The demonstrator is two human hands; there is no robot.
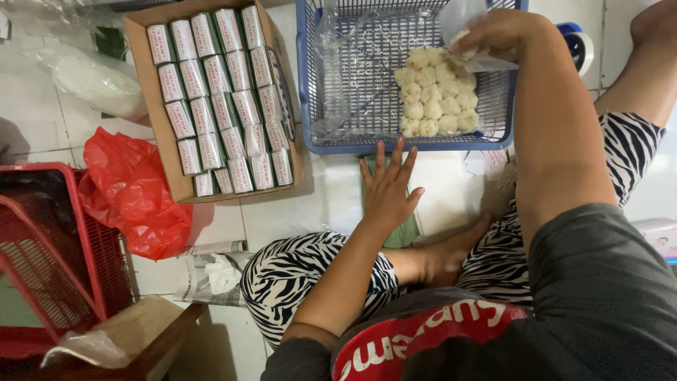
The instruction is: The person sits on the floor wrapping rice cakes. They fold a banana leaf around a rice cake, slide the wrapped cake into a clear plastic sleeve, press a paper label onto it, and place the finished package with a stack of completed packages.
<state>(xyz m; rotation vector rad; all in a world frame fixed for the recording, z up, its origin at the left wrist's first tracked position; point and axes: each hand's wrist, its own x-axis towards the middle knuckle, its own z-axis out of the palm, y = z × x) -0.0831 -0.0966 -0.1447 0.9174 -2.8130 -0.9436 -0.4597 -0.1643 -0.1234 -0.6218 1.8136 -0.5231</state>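
Left hand: your left hand (390, 185) is lying palm down with fingers spread and straight, released, gripping nothing; it is pressing flat on a green sheet (403, 229) on the tiled floor (310, 204), just below the basket's near rim.
Left arm: you are stretching it forward from the shoulder, the forearm crossing above your zebra-print knee (296, 271).
Right hand: your right hand (493, 34) is reaching over the blue basket (305, 77), wrist bent, fingers curled and pinching one white ball (462, 42) together with a bit of clear plastic wrap (458, 17).
Right arm: you are holding it raised and extended, the forearm running up the right side of the view from the grey sleeve.
White balls: the cluster of white balls (436, 95) is sitting in tidy rows inside the basket, at its right half, just under your right hand.
Basket: it is resting on the floor ahead of your crossed legs, with a crumpled clear bag (338, 63) in its left half.
Nearby: a cardboard box (151, 106) packed with rows of small cartons is standing left of the basket; a red plastic bag (134, 197) and a red basket (49, 254) are lying farther left.
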